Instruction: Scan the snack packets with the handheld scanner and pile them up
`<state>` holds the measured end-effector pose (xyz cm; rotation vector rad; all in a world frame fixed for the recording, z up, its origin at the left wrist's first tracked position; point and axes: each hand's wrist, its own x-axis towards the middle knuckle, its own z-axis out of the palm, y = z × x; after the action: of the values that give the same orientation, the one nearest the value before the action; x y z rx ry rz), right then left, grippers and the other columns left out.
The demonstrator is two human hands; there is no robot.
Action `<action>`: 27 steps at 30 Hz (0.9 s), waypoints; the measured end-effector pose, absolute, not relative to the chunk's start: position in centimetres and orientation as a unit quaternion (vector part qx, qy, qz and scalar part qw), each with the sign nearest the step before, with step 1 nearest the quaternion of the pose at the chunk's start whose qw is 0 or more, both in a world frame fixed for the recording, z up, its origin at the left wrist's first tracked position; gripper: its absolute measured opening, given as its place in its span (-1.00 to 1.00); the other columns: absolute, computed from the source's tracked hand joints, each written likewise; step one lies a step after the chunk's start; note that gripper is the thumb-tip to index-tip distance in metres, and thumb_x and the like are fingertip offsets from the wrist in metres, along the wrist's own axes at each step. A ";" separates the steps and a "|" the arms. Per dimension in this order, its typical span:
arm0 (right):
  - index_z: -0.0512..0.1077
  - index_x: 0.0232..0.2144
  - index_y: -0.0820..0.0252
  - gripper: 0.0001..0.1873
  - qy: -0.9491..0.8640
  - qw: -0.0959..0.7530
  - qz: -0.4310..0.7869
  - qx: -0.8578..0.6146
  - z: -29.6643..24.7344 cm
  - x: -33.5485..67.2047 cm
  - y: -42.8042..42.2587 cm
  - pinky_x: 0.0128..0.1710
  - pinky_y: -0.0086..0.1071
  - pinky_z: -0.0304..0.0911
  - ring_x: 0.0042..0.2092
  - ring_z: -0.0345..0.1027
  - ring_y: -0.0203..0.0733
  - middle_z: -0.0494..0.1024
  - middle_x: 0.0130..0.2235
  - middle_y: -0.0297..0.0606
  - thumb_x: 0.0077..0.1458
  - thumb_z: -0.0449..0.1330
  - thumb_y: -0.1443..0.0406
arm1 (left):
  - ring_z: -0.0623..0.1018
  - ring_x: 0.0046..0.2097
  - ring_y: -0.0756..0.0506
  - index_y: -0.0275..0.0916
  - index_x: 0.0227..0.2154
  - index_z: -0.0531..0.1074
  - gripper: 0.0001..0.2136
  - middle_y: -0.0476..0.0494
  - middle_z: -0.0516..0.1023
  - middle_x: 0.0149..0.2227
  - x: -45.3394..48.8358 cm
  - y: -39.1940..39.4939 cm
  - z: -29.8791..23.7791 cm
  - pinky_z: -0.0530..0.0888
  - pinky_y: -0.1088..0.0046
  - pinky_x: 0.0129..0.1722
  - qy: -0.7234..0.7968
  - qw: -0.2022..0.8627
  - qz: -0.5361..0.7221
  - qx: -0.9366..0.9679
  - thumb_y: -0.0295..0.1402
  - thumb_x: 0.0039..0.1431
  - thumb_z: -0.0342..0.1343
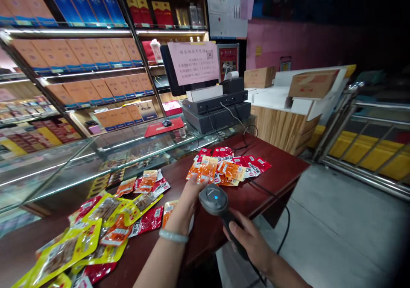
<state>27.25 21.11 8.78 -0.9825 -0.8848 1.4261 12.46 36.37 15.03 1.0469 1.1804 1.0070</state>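
My right hand (245, 232) is wrapped round the handle of a dark barcode scanner (214, 199), whose top carries a lit blue mark. The scanner's head is close to my left hand (192, 189) and hides part of its fingers. Pinched in my left hand is an orange snack packet (207, 167), at the near edge of a pile of red and orange snack packets (235, 172). On the left, a larger heap of yellow snack packets (73, 245) lies mixed with red and orange ones. Another orange packet (169, 211) is partly covered by my left forearm.
Beyond the dark red table (272, 155) stands a glass display counter (105, 151). It bears a monitor (171, 70) with a pink sign and a black cash drawer (214, 117). The scanner's cable (286, 219) hangs over the table's right edge. A metal railing (368, 151) stands right.
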 end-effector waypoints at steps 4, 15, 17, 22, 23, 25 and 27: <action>0.54 0.10 0.15 -0.16 -0.359 0.580 0.597 -0.423 8.1 27.9 20.8 -0.43 -0.36 0.28 -0.45 0.24 -0.23 0.42 -0.49 -0.37 -0.04 0.37 -0.27 | 0.62 -0.33 -0.09 -0.29 0.19 0.34 -0.23 -0.26 0.62 -0.13 13.8 37.7 15.3 0.52 0.39 -0.31 0.515 0.562 0.450 0.465 -0.17 -0.07 0.49; 0.56 0.08 0.16 -0.21 -0.430 0.497 0.619 -0.430 11.5 27.7 20.2 -0.37 -0.35 0.30 -0.33 0.36 -0.14 0.54 -0.35 -0.23 0.05 0.30 -0.28 | 0.56 -0.03 -0.41 -0.38 -0.15 0.49 -0.48 -0.46 0.59 -0.15 0.6 25.2 14.3 0.44 0.12 -0.03 0.722 -0.149 0.047 0.674 0.08 0.28 0.03; 0.57 0.06 0.17 -0.24 -0.451 0.481 0.615 -0.432 11.2 27.1 20.3 -0.37 -0.34 0.29 -0.34 0.34 -0.15 0.54 -0.34 -0.23 0.08 0.28 -0.27 | 0.56 -0.03 -0.41 -0.36 -0.17 0.48 -0.43 -0.45 0.58 -0.15 0.5 24.9 14.0 0.44 0.15 -0.05 0.727 -0.150 0.012 0.670 0.16 0.26 0.02; 0.58 0.00 0.19 -0.32 -0.482 0.457 0.613 -0.427 10.7 26.3 20.0 -0.36 -0.34 0.28 -0.36 0.29 -0.18 0.49 -0.38 -0.29 0.14 0.26 -0.22 | 0.57 0.02 -0.38 -0.29 -0.19 0.45 -0.60 -0.41 0.60 -0.12 1.2 26.1 13.7 0.41 0.19 0.00 0.707 -0.061 0.024 0.704 0.01 0.25 0.15; 0.58 -0.01 0.19 -0.33 -0.483 0.458 0.612 -0.428 10.8 26.3 19.9 -0.36 -0.34 0.27 -0.37 0.28 -0.19 0.48 -0.39 -0.30 0.14 0.26 -0.22 | 0.59 0.01 -0.36 -0.28 -0.17 0.43 -0.64 -0.39 0.61 -0.13 1.3 26.3 13.6 0.41 0.22 -0.02 0.708 -0.029 0.038 0.705 -0.04 0.25 0.17; 0.57 0.02 0.18 -0.33 -0.483 0.459 0.609 -0.430 11.0 26.2 19.7 -0.37 -0.35 0.27 -0.38 0.27 -0.19 0.46 -0.41 -0.31 0.15 0.26 -0.21 | 0.63 -0.06 -0.32 -0.26 -0.11 0.37 -0.67 -0.33 0.63 -0.19 1.4 26.5 13.4 0.42 0.29 -0.13 0.721 0.040 0.073 0.688 -0.10 0.26 0.17; 0.55 0.07 0.16 -0.32 -0.486 0.462 0.608 -0.425 11.4 26.2 19.6 -0.37 -0.34 0.27 -0.39 0.26 -0.20 0.46 -0.41 -0.32 0.16 0.26 -0.20 | 0.65 -0.15 -0.28 -0.23 -0.06 0.31 -0.67 -0.23 0.63 -0.27 1.4 26.6 13.2 0.39 0.35 -0.26 0.735 0.097 0.113 0.662 -0.13 0.28 0.16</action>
<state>26.24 19.59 11.39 -1.0453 -1.1948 1.4964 1.37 26.59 13.19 1.9598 2.1761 0.3349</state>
